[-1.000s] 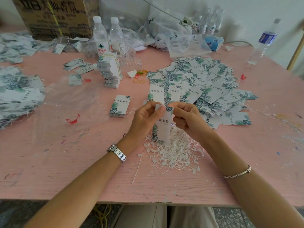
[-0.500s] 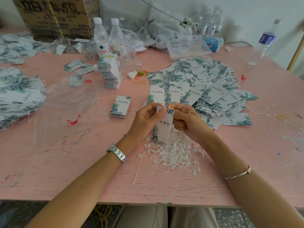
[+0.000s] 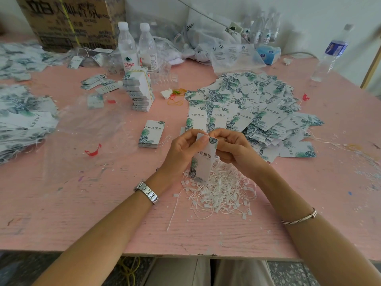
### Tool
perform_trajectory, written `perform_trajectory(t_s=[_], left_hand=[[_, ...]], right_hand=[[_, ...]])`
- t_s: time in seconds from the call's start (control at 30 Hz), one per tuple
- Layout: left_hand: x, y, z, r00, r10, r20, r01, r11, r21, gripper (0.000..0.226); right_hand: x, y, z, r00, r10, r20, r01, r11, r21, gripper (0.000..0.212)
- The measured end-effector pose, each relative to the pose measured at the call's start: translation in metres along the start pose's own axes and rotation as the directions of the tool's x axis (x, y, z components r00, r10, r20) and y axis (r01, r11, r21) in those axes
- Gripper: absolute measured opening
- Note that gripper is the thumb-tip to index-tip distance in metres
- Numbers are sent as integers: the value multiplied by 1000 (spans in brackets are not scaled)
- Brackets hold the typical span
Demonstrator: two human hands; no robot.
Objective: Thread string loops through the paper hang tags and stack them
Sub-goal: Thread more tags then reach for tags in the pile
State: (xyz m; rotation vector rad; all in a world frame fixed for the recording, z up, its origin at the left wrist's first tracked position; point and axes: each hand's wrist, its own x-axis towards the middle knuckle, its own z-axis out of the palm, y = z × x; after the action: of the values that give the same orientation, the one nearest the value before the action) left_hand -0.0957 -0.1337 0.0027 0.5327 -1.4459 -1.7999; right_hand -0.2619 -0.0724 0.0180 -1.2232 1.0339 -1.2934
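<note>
From my end: L hand (image 3: 185,149) pinches the hang tag (image 3: 203,162) by its top edge, thumb on the front. The tag hangs upright btwn both hands, above the table. R hand (image 3: 233,150) has its fingers curled and pinches a thin white string (image 3: 221,138) right at the tag's top corner. Can't tell if the string is through the hole.

Surface is a pink table (image 3: 82,203), scuffed, w/ paint flecks and white crumbs. Directly under the hands lies a tangle of white string loops (image 3: 222,188). Beyond the R hand, a wide heap of loose tags (image 3: 257,108). Just beyond the L hand, a small neat stack (image 3: 151,134); further out, a tall stack (image 3: 140,89) in front of two water bottles (image 3: 127,48). Left of the L hand: a clear plastic sheet (image 3: 82,131), a red clip (image 3: 92,150), more tags (image 3: 22,120) at the table's edge.

Far side: cardboard box (image 3: 72,21), plastic bags (image 3: 226,50), a blue tissue pack (image 3: 268,53), all against a white wall (image 3: 309,17). Speckled floor (image 3: 292,273) shows below the near edge.
</note>
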Motion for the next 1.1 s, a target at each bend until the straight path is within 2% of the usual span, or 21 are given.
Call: perform_trajectory(t_s=[0.1, 0.17, 0.27, 0.37, 0.5, 0.73, 0.83, 0.9, 0.97, 1.1], left_hand=[[1, -2, 0, 1000, 29, -10, -28, 1000, 13, 17], [3, -2, 0, 995, 88, -51, -86, 995, 47, 26], [3, -5, -2, 971, 209, -115, -186, 965, 184, 25], [1, -7, -3, 925, 365, -104, -292, 858, 422, 12], [-1, -6, -2, 863, 505, -34, -412, 740, 531, 6], [-4, -5, -2, 803, 595, -29, -480, 675, 561, 7], [-5, -5, -2, 772, 635, 17, -517, 613, 598, 9], [-6, -5, -1, 768, 640, 19, -512, 596, 619, 10], [-6, -5, -1, 771, 637, -7, -479, 587, 653, 9], [-6, -3, -1, 763, 643, -64, -425, 574, 700, 8]], right_hand=[[0, 0, 1, 1000, -12, -17, 12, 1000, 8, 7], [0, 1, 1, 1000, -14, -25, 14, 1000, 6, 8], [1, 2, 1, 999, -10, -34, 10, 1000, 12, 9], [1, 2, 1, 999, -6, -37, 6, 1000, 12, 9], [1, 1, 1, 1000, -13, -26, 13, 1000, 15, 8], [1, 3, 0, 999, -18, -39, 20, 999, 46, 7], [1, 3, 0, 999, -20, -36, 22, 998, 61, 15], [1, 2, 1, 999, -22, -37, 24, 999, 41, 19], [1, 0, 2, 998, -26, -56, 26, 1000, 6, 13], [-1, -4, 2, 998, -9, -58, 5, 998, -70, 37]])
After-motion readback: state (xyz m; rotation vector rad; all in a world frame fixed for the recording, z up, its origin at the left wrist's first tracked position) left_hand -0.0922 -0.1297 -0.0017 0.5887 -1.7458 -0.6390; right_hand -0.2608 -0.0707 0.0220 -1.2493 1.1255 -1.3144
